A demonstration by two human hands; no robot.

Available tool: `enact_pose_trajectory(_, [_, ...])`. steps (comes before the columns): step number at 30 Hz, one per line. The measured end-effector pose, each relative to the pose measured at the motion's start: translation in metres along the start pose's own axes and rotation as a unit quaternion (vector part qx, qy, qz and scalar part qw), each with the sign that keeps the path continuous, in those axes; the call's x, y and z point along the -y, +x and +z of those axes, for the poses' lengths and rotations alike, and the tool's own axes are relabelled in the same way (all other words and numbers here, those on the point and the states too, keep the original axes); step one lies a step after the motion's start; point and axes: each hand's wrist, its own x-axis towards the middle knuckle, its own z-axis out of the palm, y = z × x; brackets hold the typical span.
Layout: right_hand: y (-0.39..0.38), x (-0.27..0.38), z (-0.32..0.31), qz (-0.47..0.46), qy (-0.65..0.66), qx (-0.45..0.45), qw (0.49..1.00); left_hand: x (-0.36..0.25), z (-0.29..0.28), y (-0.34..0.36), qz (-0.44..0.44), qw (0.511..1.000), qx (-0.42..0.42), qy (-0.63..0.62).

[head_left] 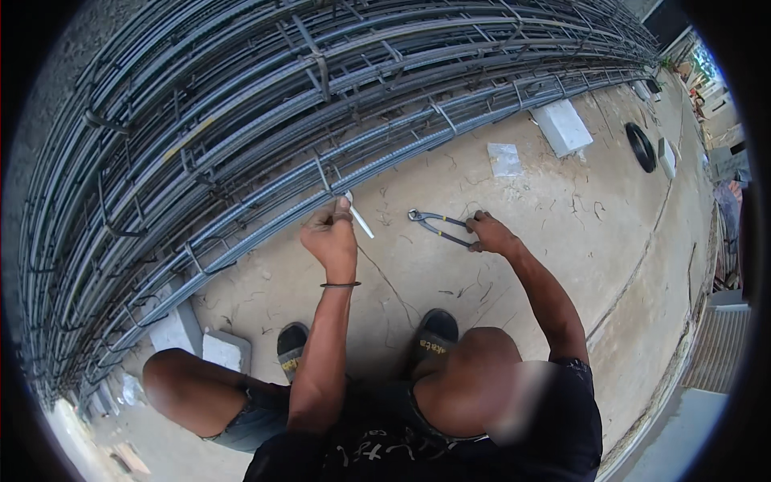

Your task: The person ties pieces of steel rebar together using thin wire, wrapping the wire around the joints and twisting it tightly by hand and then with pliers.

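My left hand [329,237] is closed, fingertips pinched at the lower edge of long bundled rebar cages [265,96]; what it grips is too small to make out. A slim white stick [361,223] shows just beside those fingers; whether they hold it is unclear. In my right hand [490,234] are steel end-cutting pliers [434,218] with dark, yellow-banded handles, held apart from the rebar with their head toward my left hand.
White blocks [560,127] [225,351] and a pale sheet [504,159] lie on concrete [618,241] strewn with wire scraps. A black coiled ring [641,147] lies at right. My sandalled feet are below the cages; clutter lines the far right.
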Motion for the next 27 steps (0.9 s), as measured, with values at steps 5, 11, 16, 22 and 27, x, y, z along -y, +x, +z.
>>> enact_pose_trajectory(5, [0.006, 0.011, -0.002, 0.019, -0.008, 0.043, 0.999, -0.005, -0.024, 0.008, -0.207, 0.933, 0.186, -0.228])
enact_pose_trajectory(11, [-0.004, 0.048, 0.006, 0.102, -0.024, 0.033, 0.994, 0.014, -0.027, 0.006, -0.243, 0.879, 0.226, -0.341])
enact_pose_trajectory(16, [-0.002, 0.106, -0.021, 0.222, 0.631, 0.143, 0.729, 0.026, -0.033, 0.011, -0.242, 0.876, 0.222, -0.353])
enact_pose_trajectory(22, [-0.047, 0.143, -0.037, 0.016, 0.769, 0.081, 0.633, 0.027, -0.035, 0.003, -0.247, 0.894, 0.21, -0.308])
enact_pose_trajectory(27, [-0.08, 0.176, -0.051, -0.073, 0.461, -0.172, 0.868, 0.032, -0.033, -0.002, -0.254, 0.892, 0.214, -0.308])
